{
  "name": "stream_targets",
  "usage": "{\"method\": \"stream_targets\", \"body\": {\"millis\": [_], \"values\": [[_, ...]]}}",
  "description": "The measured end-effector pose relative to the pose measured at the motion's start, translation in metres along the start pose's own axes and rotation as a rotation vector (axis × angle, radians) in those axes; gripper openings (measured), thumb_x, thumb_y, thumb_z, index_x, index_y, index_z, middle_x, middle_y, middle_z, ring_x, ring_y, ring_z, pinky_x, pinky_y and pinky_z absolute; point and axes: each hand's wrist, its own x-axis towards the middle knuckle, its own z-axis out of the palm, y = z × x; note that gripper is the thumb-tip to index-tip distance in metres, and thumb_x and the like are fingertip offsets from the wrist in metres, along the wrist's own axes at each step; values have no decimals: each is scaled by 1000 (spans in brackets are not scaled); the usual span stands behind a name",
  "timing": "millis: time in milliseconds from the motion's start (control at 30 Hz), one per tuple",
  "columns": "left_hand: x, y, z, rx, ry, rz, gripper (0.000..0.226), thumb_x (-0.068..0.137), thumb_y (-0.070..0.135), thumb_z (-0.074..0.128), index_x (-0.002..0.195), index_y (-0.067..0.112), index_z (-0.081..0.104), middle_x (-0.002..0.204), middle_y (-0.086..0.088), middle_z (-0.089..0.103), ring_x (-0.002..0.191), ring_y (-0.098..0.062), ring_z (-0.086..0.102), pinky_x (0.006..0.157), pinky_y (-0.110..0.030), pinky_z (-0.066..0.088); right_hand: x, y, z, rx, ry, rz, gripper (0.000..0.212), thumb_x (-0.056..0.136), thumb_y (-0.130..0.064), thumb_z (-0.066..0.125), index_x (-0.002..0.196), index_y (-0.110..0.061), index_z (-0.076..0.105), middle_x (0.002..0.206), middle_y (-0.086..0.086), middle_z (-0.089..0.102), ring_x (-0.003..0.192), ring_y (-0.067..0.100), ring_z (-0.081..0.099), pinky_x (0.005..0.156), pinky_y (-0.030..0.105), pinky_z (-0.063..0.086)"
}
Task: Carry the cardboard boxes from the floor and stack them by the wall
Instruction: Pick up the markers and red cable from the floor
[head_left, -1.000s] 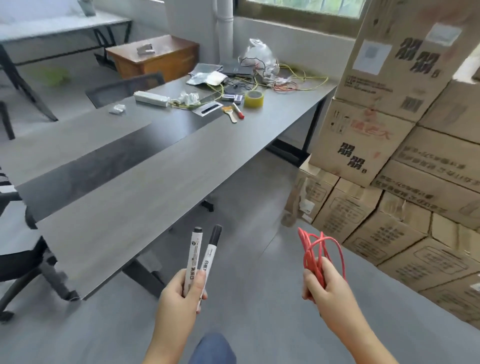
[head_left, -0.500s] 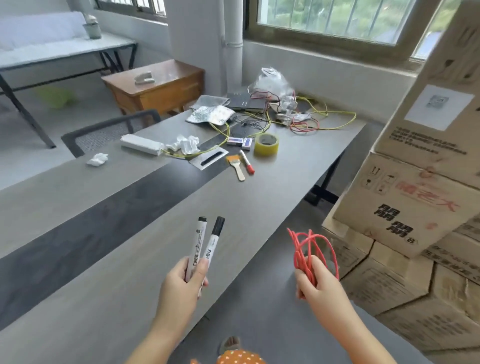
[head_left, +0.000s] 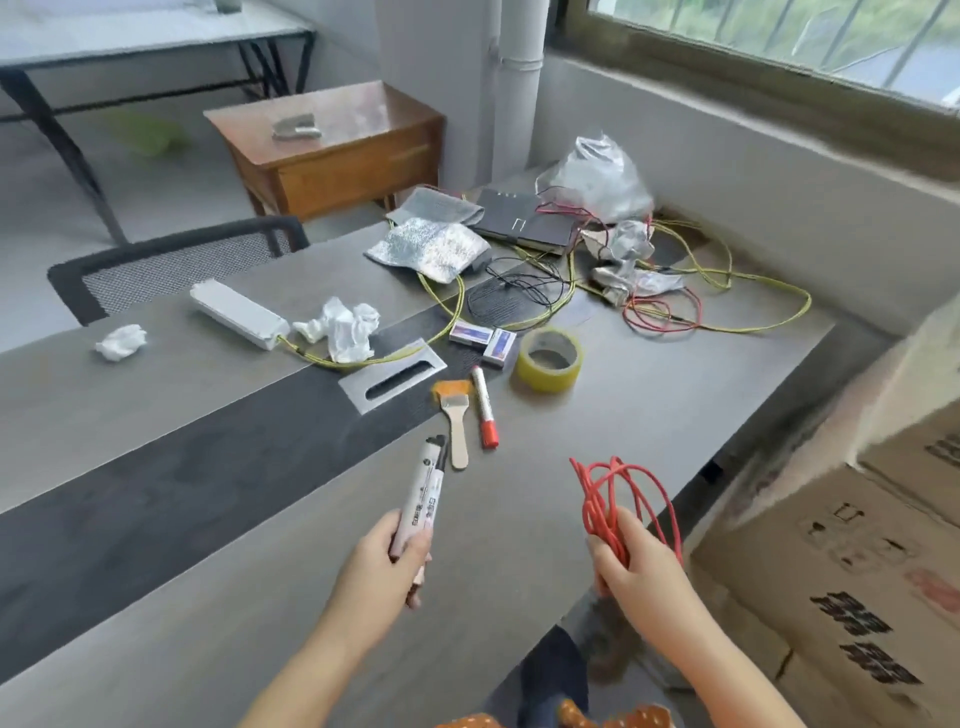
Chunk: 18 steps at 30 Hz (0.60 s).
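Stacked cardboard boxes (head_left: 831, 561) with black print fill the right edge of the head view, beside the table's end. My left hand (head_left: 387, 564) grips two white markers (head_left: 423, 496) with black caps, held over the grey table (head_left: 649, 415) and pointing away from me. My right hand (head_left: 636, 566) holds a coil of red cable (head_left: 605, 499) just off the table's right edge. Neither hand touches a box.
On the table lie a roll of yellow tape (head_left: 549, 359), a red marker (head_left: 484, 408), a small brush (head_left: 456, 415), crumpled tissues (head_left: 343, 327), a white power strip (head_left: 238, 314), and tangled yellow and red wires (head_left: 670, 306). A mesh chair (head_left: 171, 265) and wooden cabinet (head_left: 332, 150) stand behind.
I have stepped closer to the table, so the clutter looks nearer and the box stack has slid to the right edge. Both hands still hold the markers and cable, now over the tabletop.
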Motion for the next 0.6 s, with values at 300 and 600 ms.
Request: {"method": "stream_targets", "body": {"millis": [300,600], "values": [[145,57,129,333,185,-18,44,90,1,45,131,18,54,98,-3,48,71,-17,48,55,-15,34,188,26,-83,-384,-208,-111,17,95,-21,49,85,-15,36,76,7,55,74,32,56,66,38,42],[210,47,178,884,432,-178,57,98,16,46,150,8,22,111,-15,50,99,-32,54,84,-38,41,240,56,-56,-620,-388,-196,11,100,-31,39,97,-23,31,111,8,55,104,28,56,71,34,38]]}}
